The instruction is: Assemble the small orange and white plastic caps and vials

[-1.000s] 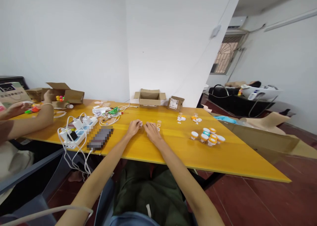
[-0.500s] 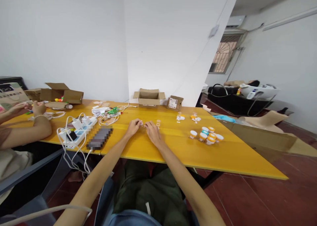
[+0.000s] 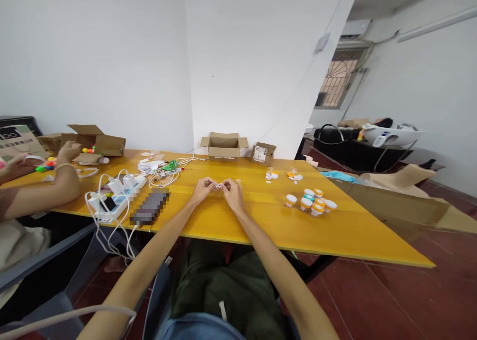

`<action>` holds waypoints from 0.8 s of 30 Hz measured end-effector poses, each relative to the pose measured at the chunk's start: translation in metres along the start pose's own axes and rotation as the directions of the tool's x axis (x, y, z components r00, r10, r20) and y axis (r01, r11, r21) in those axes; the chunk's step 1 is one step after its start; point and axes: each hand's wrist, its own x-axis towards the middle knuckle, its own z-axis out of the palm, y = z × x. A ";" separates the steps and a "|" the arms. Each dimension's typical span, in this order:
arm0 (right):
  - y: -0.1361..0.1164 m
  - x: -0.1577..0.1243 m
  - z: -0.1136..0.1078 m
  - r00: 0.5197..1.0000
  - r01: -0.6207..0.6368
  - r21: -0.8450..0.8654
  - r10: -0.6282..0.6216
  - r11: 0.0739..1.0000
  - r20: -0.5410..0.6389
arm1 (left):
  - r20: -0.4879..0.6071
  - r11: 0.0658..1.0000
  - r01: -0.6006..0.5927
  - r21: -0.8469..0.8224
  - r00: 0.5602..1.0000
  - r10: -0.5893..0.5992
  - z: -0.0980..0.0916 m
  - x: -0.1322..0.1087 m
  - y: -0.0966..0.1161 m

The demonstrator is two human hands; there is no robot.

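My left hand (image 3: 202, 189) and my right hand (image 3: 231, 191) meet over the middle of the yellow table (image 3: 350, 233). Both pinch a tiny white and pink object (image 3: 217, 186) between their fingertips, just above the tabletop. It is too small to name. To the right stands a cluster of small white jars with orange and teal lids (image 3: 311, 201). A few loose small pieces (image 3: 272, 175) lie further back.
An open cardboard box (image 3: 224, 145) and a smaller box (image 3: 263, 154) stand at the wall. A power strip with chargers and cables (image 3: 117, 193) and a dark phone (image 3: 150, 208) lie left of my hands. Another person's arms (image 3: 40, 191) work at the far left near more boxes (image 3: 95, 138).
My right hand has moved left and lifted off the table to join the left hand on the small object. The person on the left has shifted their hands.
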 end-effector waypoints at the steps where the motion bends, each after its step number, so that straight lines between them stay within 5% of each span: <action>1: -0.001 0.000 0.000 1.000 -0.012 0.003 0.012 1.000 -0.004 | -0.007 1.000 0.007 -0.015 1.000 -0.007 0.000 -0.001 0.000; 24: -0.005 -0.001 -0.003 0.996 -0.006 0.002 0.006 1.000 -0.090 | -0.074 0.980 0.097 -0.173 0.991 -0.111 0.011 -0.005 0.006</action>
